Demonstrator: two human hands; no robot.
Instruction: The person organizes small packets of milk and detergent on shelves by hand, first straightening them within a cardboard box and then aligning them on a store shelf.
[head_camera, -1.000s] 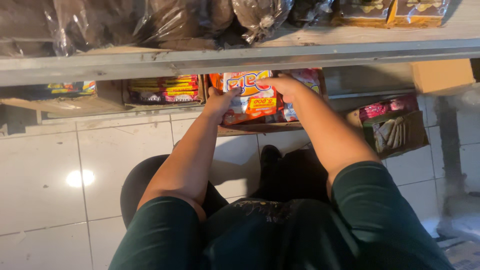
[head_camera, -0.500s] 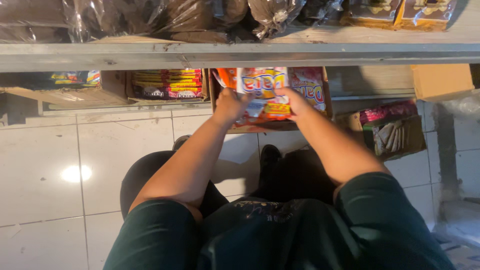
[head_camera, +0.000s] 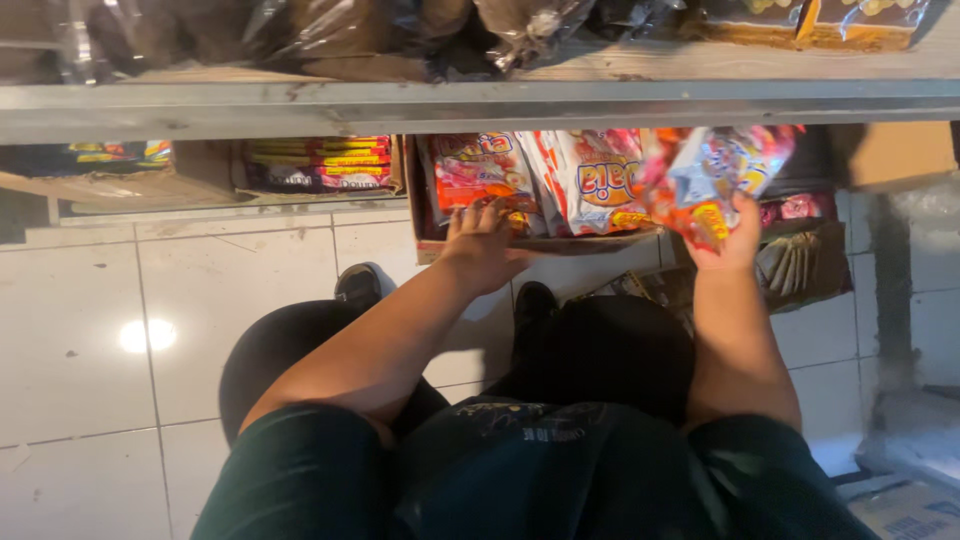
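- Right hand (head_camera: 735, 235): raised, clenched on a red/blue snack packet (head_camera: 715, 180), gripped at its lower edge. Packet is blurred, held in the air just below the metal shelf edge (head_camera: 480, 105), to the right of the cardboard box (head_camera: 425, 245).
- Left hand (head_camera: 480, 235): palm down, fingers spread, resting on the front of the box and touching the orange/white snack packets (head_camera: 560, 180) standing inside. Hand lies flat; no packet grasped, as far as visible.
- Box sits on lower shelf level, approx. centre of view, packets upright and packed side by side.
- To the left: second box w/ red/yellow flat packs (head_camera: 320, 165).
- To the right: carton w/ dark packets (head_camera: 800, 265), contents unclear.
- Upper shelf: goods in clear plastic bags (head_camera: 300, 35).
- Floor: white tiles (head_camera: 100, 340); person crouching, dark shoes (head_camera: 357, 285) near the box.
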